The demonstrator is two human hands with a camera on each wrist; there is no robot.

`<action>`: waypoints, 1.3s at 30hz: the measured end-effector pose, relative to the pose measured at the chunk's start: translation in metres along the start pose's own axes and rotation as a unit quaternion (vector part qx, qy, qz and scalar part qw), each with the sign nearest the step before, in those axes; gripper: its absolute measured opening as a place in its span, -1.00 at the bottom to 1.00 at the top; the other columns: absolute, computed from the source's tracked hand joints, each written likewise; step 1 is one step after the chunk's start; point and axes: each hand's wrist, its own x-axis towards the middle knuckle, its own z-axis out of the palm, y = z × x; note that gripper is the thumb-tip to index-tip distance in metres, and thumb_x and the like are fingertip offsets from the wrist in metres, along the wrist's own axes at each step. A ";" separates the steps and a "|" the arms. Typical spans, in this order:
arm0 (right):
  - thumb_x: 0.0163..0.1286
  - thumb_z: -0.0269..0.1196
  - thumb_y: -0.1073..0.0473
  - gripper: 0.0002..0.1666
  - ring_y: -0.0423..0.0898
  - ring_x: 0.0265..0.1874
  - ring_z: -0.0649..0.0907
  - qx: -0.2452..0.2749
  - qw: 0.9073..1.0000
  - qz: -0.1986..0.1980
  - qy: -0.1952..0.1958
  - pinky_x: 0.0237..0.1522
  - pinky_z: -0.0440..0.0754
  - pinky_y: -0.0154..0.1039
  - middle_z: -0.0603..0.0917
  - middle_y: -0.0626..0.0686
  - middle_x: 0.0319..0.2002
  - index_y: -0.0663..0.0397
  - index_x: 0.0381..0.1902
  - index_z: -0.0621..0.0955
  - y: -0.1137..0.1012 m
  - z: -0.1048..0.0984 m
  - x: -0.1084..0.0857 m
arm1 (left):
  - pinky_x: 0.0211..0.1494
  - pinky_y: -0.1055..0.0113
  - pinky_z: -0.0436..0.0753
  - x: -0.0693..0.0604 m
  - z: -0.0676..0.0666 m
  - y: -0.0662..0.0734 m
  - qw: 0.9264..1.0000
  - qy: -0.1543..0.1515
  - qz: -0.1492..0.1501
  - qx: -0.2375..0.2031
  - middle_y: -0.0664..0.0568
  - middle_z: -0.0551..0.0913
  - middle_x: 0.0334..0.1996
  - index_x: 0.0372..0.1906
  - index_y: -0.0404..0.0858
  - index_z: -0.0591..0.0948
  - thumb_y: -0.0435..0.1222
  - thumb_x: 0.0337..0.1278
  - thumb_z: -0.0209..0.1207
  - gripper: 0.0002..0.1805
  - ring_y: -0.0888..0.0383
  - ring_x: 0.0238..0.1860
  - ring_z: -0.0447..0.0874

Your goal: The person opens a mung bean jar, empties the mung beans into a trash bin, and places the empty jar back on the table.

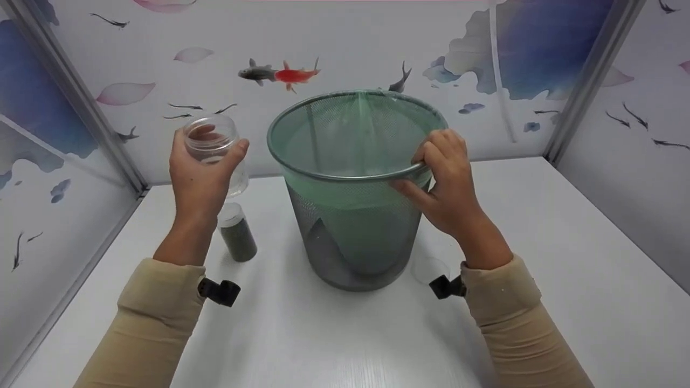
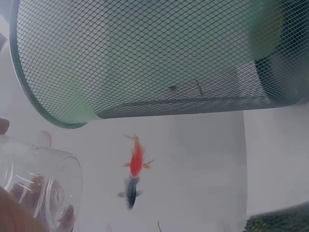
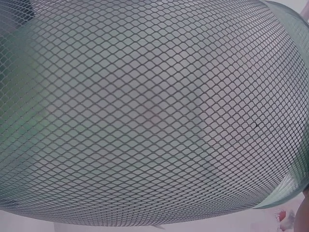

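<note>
A clear, lidless jar (image 1: 237, 180) is held up off the table in my left hand (image 1: 202, 180), fingers and thumb wrapped around it. In the left wrist view the jar (image 2: 58, 188) shows see-through, with fingers visible behind it. My right hand (image 1: 444, 186) grips the front right rim of a mesh waste bin (image 1: 323, 264), fingers over the edge and thumb outside. A thin green bag (image 1: 350, 140) lines the bin and folds over its rim. Through the right wrist view, mesh (image 3: 154, 116) fills nearly everything.
Below the left hand stands a small clear container (image 1: 240, 240) filled with dark green bits. A round transparent lid (image 1: 429, 269) lies right of the bin on the white table (image 1: 323, 345). Printed panels (image 1: 345, 43) with fish wall in the back and sides.
</note>
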 end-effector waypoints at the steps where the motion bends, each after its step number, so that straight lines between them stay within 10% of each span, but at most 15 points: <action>1: 0.50 0.24 -0.41 -0.26 0.10 -0.26 0.34 -0.001 1.000 0.000 0.000 0.05 0.18 0.04 0.39 0.13 -0.38 0.20 -0.37 0.44 0.000 0.000 0.000 | 0.45 0.11 0.53 -0.004 0.000 -0.004 1.000 -0.006 -0.005 -0.004 -0.06 0.52 0.33 0.48 -0.21 0.36 -0.14 0.33 0.43 -0.26 0.07 0.36 0.52; 20: 0.51 0.25 -0.39 -0.27 0.07 -0.30 0.32 0.002 1.000 -0.007 0.001 0.03 0.17 0.02 0.38 0.12 -0.40 0.19 -0.38 0.44 0.000 0.000 -0.001 | 0.54 -0.11 0.38 -0.049 0.005 -0.055 0.997 -0.052 -0.052 -0.014 -0.10 0.51 0.32 0.51 -0.28 0.32 -0.16 0.32 0.45 -0.20 -0.04 0.41 0.43; 39: 0.50 0.24 -0.41 -0.27 0.04 -0.30 0.30 0.005 1.000 -0.005 0.003 0.04 0.17 0.03 0.38 0.12 -0.41 0.17 -0.38 0.43 0.000 0.000 0.001 | 0.54 0.01 0.41 -0.059 0.018 -0.096 0.982 -0.143 -0.119 0.028 -0.10 0.50 0.38 0.51 -0.26 0.31 -0.09 0.16 0.57 -0.06 -0.03 0.47 0.41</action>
